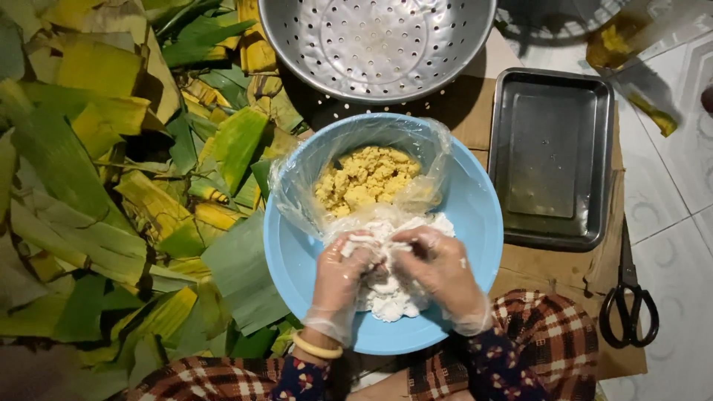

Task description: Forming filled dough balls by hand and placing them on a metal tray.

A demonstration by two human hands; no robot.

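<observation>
Left hand: your gloved left hand is closed on the white dough, pinching its near-left edge inside the blue basin
Right hand: your gloved right hand clamps the same lump from the other side, fingers curled in
Dough: sits in the basin's near half, touching both hands
Filling: yellow crumbly filling lies in a clear plastic bag in the basin's far half
Progress: by the look of it, dough being worked; nothing wrapped yet
Around the basin: banana leaves to its left, perforated metal bowl beyond, metal tray to its right, scissors further right
</observation>
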